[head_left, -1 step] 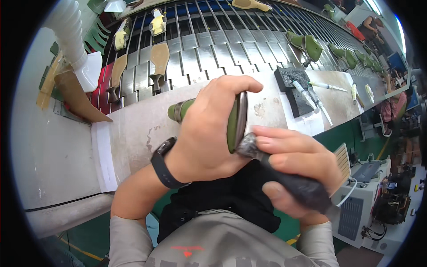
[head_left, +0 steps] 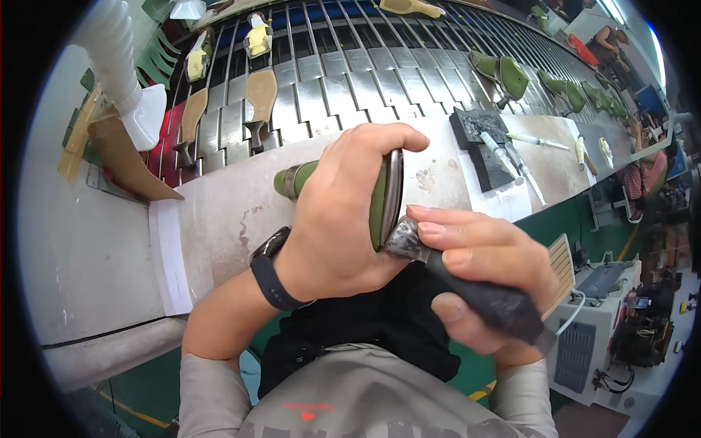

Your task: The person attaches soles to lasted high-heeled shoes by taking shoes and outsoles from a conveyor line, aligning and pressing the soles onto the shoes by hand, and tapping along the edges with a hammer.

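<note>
My left hand [head_left: 339, 208] is wrapped round a green shoe [head_left: 288, 182], which is turned on its side with its dark sole edge [head_left: 393, 193] facing right. Most of the shoe is hidden behind my fingers. In my right hand [head_left: 496, 266] is a hammer-like tool [head_left: 482, 296] with a thick black handle. Its blunt, mottled metal head [head_left: 404, 239] is at the near end of the sole edge, touching or almost touching it. The fingertips of my right hand rest by that head.
Beyond the pale bench [head_left: 219, 241] runs a slatted metal conveyor [head_left: 365, 87] carrying tan soles [head_left: 261, 95] and green shoes [head_left: 504, 77]. A black block [head_left: 478, 146] with brushes [head_left: 504, 157] lies to the right. At left hangs a white duct nozzle [head_left: 146, 117].
The shoe and my left hand have shifted very slightly left. The tool's head has moved a touch along with them; both grips are the same.
</note>
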`<state>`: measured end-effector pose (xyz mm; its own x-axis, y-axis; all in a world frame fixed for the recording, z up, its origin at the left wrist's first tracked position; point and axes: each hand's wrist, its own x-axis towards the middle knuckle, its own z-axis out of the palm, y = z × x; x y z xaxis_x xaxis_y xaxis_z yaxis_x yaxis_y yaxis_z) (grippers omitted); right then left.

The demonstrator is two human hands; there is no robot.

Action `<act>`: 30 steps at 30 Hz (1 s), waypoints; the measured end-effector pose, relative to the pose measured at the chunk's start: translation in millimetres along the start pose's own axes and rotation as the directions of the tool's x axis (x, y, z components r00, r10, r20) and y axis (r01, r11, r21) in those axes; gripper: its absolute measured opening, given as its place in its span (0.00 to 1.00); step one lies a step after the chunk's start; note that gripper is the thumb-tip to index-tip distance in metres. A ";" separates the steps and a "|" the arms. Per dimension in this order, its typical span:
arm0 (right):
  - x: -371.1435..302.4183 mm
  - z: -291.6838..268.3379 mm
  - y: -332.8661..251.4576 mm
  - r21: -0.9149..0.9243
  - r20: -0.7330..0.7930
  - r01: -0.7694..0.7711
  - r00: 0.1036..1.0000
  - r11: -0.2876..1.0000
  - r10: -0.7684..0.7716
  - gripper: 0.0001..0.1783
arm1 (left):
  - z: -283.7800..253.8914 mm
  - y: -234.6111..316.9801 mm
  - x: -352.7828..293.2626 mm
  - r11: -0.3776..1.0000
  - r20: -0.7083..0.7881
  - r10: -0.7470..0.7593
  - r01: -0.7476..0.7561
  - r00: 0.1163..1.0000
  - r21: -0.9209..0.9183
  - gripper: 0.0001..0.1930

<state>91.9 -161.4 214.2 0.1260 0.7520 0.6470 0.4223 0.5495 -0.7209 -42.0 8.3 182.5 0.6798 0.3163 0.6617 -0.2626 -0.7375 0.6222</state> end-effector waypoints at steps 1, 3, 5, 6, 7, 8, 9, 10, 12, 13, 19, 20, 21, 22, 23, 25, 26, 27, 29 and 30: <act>2.4 -4.2 -3.1 -0.053 0.037 -0.022 0.999 0.998 0.024 0.20 | 0.0 1.3 -2.1 0.999 0.010 -0.008 0.007 1.000 0.053 0.40; 6.7 -11.8 -8.0 -0.106 0.075 -0.044 0.996 0.993 0.053 0.21 | 2.8 -2.8 -5.1 0.999 0.022 0.041 -0.042 0.999 0.032 0.39; 11.4 -14.6 -8.1 -0.107 0.030 -0.066 0.997 0.992 0.069 0.23 | 3.3 0.7 -8.1 0.997 0.040 0.075 -0.075 0.996 -0.016 0.37; 15.4 -14.3 -6.6 -0.124 0.003 -0.053 0.999 0.991 0.054 0.24 | 3.3 1.4 -10.3 0.997 0.038 0.072 -0.071 0.997 -0.016 0.37; 20.7 -14.7 -8.4 -0.090 0.000 -0.095 0.995 0.991 0.095 0.24 | 3.4 1.9 -12.9 0.996 0.035 0.092 -0.092 0.995 -0.003 0.37; 26.2 -15.1 -11.9 -0.055 -0.002 -0.137 0.991 0.989 0.137 0.25 | 3.5 2.9 -15.8 0.994 0.033 0.111 -0.111 0.993 0.010 0.37; 31.7 -13.9 -15.4 -0.056 -0.023 -0.166 0.986 0.984 0.165 0.26 | 1.9 5.3 -17.8 0.990 0.042 0.130 -0.131 0.991 0.042 0.39; 33.0 -14.7 -19.3 -0.055 -0.022 -0.169 0.985 0.984 0.168 0.26 | 4.0 7.8 -21.7 0.991 0.043 0.127 -0.128 0.991 0.041 0.39; 32.8 -16.9 -26.1 -0.055 0.080 -0.275 0.957 0.960 0.279 0.24 | 12.2 13.7 -35.4 0.992 -0.093 0.129 -0.129 0.987 0.006 0.38; 30.9 -13.1 -31.8 -0.011 0.153 -0.323 0.935 0.946 0.321 0.21 | 7.3 17.4 -48.2 0.988 -0.031 0.137 -0.134 0.990 0.078 0.37; -74.7 40.0 3.3 0.074 0.090 -0.434 0.899 0.898 0.428 0.18 | 36.1 -4.5 -155.1 0.915 -0.199 0.081 0.007 0.977 0.403 0.44; -96.3 48.9 4.2 0.091 0.057 -0.534 0.845 0.840 0.531 0.18 | 40.6 -10.9 -172.2 0.888 -0.169 0.039 0.044 0.985 0.458 0.38; -120.5 61.6 10.7 0.143 -0.005 -0.550 0.831 0.823 0.556 0.17 | 43.1 -14.8 -186.6 0.868 -0.158 0.050 0.036 0.986 0.496 0.35; -133.6 70.1 14.0 0.153 0.003 -0.568 0.819 0.809 0.574 0.17 | 44.2 -17.9 -193.0 0.847 -0.145 0.063 0.024 0.988 0.531 0.33; -144.4 76.9 15.5 0.205 -0.035 -0.561 0.815 0.802 0.578 0.17 | 45.3 -19.0 -196.5 0.849 -0.139 0.041 0.039 0.989 0.527 0.33; -152.3 81.2 17.0 0.251 -0.073 -0.539 0.818 0.804 0.571 0.18 | 44.4 -15.6 -188.1 0.858 -0.163 0.051 0.040 0.985 0.512 0.30; -153.3 80.8 16.5 0.258 -0.077 -0.551 0.807 0.794 0.585 0.18 | 45.5 -15.7 -191.5 0.860 -0.156 0.039 0.047 0.987 0.508 0.30; -151.6 79.5 17.2 0.273 -0.075 -0.561 0.797 0.781 0.599 0.17 | 45.6 -17.4 -192.3 0.851 -0.158 0.049 0.042 0.986 0.524 0.30; -147.3 73.2 19.0 0.270 -0.058 -0.588 0.780 0.762 0.623 0.17 | 45.4 -21.6 -196.1 0.835 -0.158 0.072 0.027 0.985 0.550 0.32; -146.2 71.0 21.9 0.273 -0.061 -0.575 0.790 0.771 0.610 0.16 | 44.5 -20.3 -196.6 0.837 -0.153 0.071 0.025 0.986 0.546 0.32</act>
<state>19.0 -233.5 86.2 0.4121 0.9071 0.0864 0.0085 0.0910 -0.9958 -139.9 -65.5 21.2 0.5462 0.3510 0.7606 0.1712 -0.9356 0.3088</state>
